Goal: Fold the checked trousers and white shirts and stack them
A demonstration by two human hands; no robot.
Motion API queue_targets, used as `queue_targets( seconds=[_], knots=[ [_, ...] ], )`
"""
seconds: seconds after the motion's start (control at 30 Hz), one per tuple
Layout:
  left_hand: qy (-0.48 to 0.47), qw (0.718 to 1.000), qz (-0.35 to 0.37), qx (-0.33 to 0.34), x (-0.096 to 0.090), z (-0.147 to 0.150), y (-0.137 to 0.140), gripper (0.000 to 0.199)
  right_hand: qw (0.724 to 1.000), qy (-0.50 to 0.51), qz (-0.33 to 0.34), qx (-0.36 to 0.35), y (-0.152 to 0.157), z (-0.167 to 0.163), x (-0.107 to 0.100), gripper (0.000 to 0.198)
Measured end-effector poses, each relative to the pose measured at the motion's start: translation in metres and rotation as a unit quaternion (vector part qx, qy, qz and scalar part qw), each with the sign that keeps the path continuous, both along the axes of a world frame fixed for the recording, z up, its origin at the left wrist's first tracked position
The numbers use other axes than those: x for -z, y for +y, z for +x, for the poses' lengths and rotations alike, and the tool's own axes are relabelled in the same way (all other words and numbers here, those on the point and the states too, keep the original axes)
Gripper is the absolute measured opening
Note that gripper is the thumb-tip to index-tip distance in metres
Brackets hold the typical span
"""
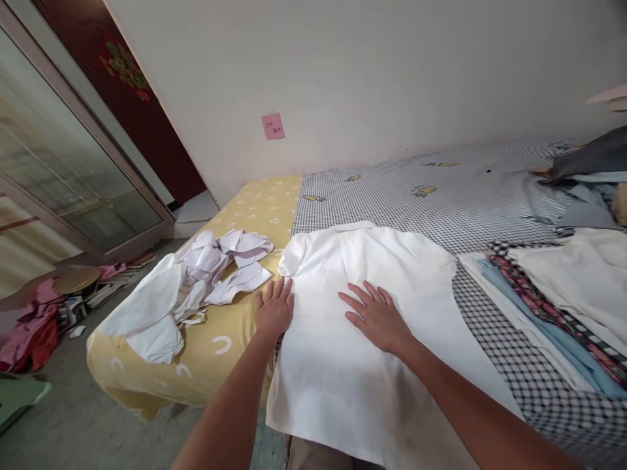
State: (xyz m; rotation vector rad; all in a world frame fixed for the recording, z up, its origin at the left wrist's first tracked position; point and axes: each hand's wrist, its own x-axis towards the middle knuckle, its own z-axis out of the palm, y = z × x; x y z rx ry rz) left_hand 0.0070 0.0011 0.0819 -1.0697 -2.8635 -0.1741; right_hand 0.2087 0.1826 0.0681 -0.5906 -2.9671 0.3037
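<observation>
A bed (238, 203) with a white shirt (333, 372) laid out on it, two bare hands resting on top and at its edge.
The shirt lies centrally on a checked sheet (372, 202), collar end far, hem reaching the person's legs — spread wide, apparently so the whole panel stays within reach. On the right, folded clothes (551, 326) are stacked in layers, probably to keep them neat; on the left, crumpled garments (161, 303) sit loose on a yellow cover (235, 356), well apart from that stack. The right hand (376, 314) is open, palm down mid-shirt, seemingly pressing the fabric flat; the left hand (275, 310) — also open, gripping nothing — steadies the left edge, it seems. A small pink note (273, 126) is on the far wall (372, 85).
</observation>
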Motion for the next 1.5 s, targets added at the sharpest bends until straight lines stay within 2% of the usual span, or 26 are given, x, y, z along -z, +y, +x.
queue_targets(
  seconds=[0.27, 0.47, 0.63, 0.73, 0.83, 0.9, 0.93, 0.97, 1.03, 1.07, 1.1, 1.2, 1.27, 1.37, 1.43, 1.5],
  knots=[
    [-0.005, 0.999, 0.007, -0.037, 0.005, 0.003, 0.002, 0.055, 1.000, 0.013, 0.005, 0.000, 0.000, 0.001, -0.001, 0.052],
    [0.029, 0.994, 0.056, -0.088, 0.005, 0.010, 0.005, 0.056, 1.000, 0.018, 0.008, 0.000, -0.001, 0.000, 0.000, 0.052],
    [0.035, 0.990, 0.097, -0.101, 0.008, 0.010, 0.001, 0.053, 0.999, 0.037, 0.006, 0.007, -0.002, -0.002, -0.001, 0.051],
    [0.031, 0.984, 0.119, -0.125, -0.005, 0.006, 0.000, 0.046, 0.999, 0.038, -0.005, 0.007, -0.003, -0.002, -0.003, 0.050],
    [0.033, 0.973, 0.157, -0.165, -0.032, 0.007, 0.011, 0.044, 0.999, 0.041, -0.021, 0.011, -0.002, -0.003, -0.006, 0.050],
    [0.056, 0.968, 0.194, -0.148, -0.047, 0.016, 0.026, 0.047, 0.998, 0.046, -0.036, 0.012, -0.001, -0.004, -0.007, 0.050],
    [0.074, 0.969, 0.210, -0.111, -0.050, 0.022, 0.034, 0.048, 0.998, 0.048, -0.045, 0.013, -0.001, -0.004, -0.008, 0.050],
    [0.089, 0.971, 0.214, -0.056, -0.049, 0.029, 0.042, 0.049, 0.997, 0.050, -0.055, 0.012, -0.001, -0.004, -0.008, 0.050],
    [0.105, 0.976, 0.178, 0.069, -0.036, 0.041, 0.056, 0.049, 0.996, 0.063, -0.070, 0.007, 0.000, -0.004, -0.010, 0.051],
    [0.104, 0.978, 0.139, 0.113, -0.025, 0.045, 0.061, 0.049, 0.995, 0.072, -0.075, 0.004, 0.000, -0.003, -0.010, 0.052],
    [0.101, 0.982, 0.099, 0.127, -0.013, 0.048, 0.064, 0.049, 0.993, 0.082, -0.080, 0.001, 0.000, -0.002, -0.011, 0.053],
    [0.138, 0.987, 0.038, 0.078, 0.017, 0.045, 0.069, 0.052, 0.991, 0.097, -0.093, -0.011, 0.003, -0.002, -0.012, 0.055],
    [0.170, 0.983, 0.030, 0.062, 0.027, 0.040, 0.069, 0.054, 0.990, 0.096, -0.098, -0.029, 0.012, -0.004, -0.012, 0.056],
    [0.183, 0.981, 0.030, 0.058, 0.028, 0.036, 0.069, 0.054, 0.992, 0.094, -0.079, -0.040, 0.042, -0.010, -0.013, 0.054],
    [0.180, 0.982, 0.031, 0.052, 0.026, 0.036, 0.070, 0.055, 0.995, 0.087, -0.053, 0.002, 0.068, -0.014, -0.014, 0.052],
    [0.177, 0.982, 0.030, 0.050, 0.024, 0.037, 0.071, 0.056, 0.995, 0.069, -0.027, 0.074, 0.096, -0.016, -0.015, 0.053]
  ],
)
